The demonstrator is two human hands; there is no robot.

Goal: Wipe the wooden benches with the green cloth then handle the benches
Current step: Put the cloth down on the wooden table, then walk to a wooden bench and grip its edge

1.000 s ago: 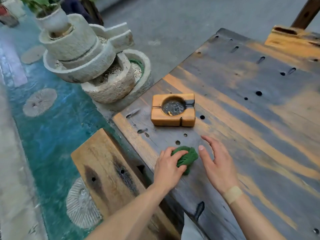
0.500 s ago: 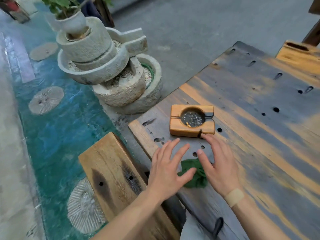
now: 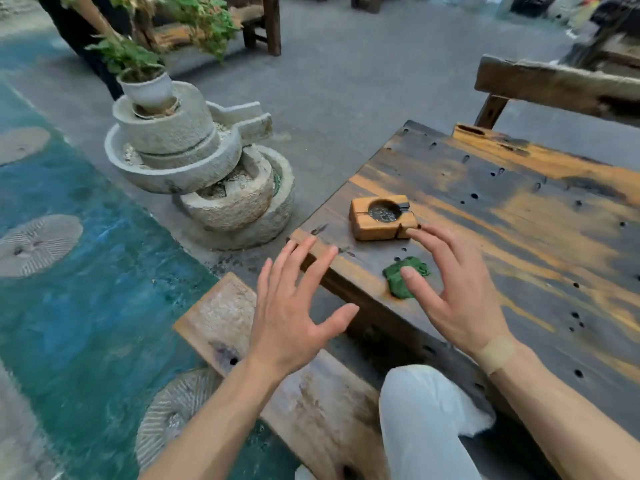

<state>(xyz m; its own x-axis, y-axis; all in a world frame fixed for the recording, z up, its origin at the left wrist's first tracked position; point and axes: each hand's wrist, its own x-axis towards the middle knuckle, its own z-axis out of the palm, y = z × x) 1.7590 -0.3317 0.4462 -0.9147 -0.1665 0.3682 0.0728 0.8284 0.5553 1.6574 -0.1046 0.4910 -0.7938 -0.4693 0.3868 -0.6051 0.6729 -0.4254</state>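
Note:
A crumpled green cloth (image 3: 401, 277) lies on the dark wooden table (image 3: 502, 216) near its left corner. My right hand (image 3: 450, 292) hovers over the cloth with fingers spread, its thumb above the cloth, holding nothing. My left hand (image 3: 294, 310) is raised with fingers spread wide, above the gap between the table edge and the light wooden bench (image 3: 304, 393) below it. A second wooden bench (image 3: 554, 84) stands beyond the table's far side.
A square wooden ashtray (image 3: 381, 218) sits on the table just beyond my right fingertips. Stacked stone millstones with a potted plant (image 3: 194, 168) stand on the floor to the left. My knee in pale trousers (image 3: 426, 420) is at the bottom. The floor left is teal with round stone discs.
My left hand has let go of the cloth and lifted away to the left, fingers spreading. The right hand stays over the cloth. The view has tilted up and back.

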